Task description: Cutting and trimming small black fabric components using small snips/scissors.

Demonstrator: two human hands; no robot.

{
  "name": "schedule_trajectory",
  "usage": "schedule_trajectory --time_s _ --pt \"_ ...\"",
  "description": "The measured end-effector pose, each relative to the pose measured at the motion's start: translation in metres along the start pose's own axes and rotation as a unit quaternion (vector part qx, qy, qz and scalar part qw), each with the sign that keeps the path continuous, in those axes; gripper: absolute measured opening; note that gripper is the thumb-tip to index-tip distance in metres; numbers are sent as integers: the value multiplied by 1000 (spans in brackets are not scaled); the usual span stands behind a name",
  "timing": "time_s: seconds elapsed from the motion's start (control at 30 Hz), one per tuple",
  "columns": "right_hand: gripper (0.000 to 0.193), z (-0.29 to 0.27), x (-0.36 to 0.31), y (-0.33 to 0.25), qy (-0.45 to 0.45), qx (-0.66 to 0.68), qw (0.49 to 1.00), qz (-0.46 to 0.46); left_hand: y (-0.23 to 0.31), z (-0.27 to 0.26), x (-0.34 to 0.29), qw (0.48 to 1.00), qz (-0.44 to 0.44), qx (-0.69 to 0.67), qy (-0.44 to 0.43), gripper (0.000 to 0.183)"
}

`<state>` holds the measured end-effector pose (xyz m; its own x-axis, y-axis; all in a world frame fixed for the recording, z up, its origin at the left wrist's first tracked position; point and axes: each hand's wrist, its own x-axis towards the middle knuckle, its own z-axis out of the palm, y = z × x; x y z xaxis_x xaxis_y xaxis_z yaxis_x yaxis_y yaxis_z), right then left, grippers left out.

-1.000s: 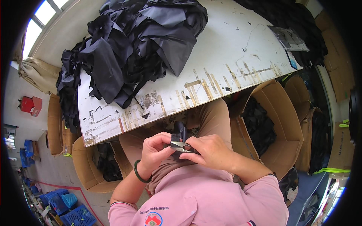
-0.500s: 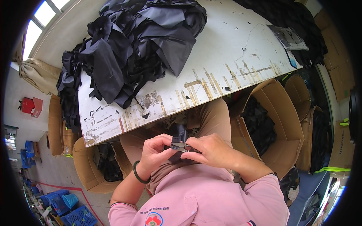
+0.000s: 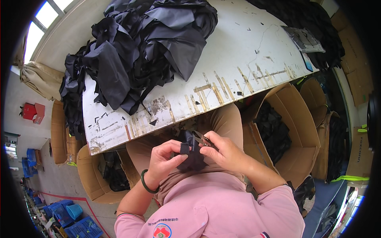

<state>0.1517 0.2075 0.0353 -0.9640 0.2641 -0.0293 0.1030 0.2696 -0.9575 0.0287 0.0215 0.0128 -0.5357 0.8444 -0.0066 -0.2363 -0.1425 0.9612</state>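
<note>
A stained white counter is carrying heaped black fabric, a grey packet and scattered dark scraps.

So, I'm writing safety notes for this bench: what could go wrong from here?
The left hand pinches the black cloth close to the scissors in the right hand; a slip might nick a finger.

The blades are also right by the loose cloth, so they could snag or cut it in the wrong spot.

The big cloth pile hangs over the left edge of the table and might slide off if tugged.
</note>
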Motion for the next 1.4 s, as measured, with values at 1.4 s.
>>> schedule_trajectory --time_s 1.4 --pt "27 45 87 26 -130 293 941 110 -72 -13 -52 990 -117 22 -76 58"
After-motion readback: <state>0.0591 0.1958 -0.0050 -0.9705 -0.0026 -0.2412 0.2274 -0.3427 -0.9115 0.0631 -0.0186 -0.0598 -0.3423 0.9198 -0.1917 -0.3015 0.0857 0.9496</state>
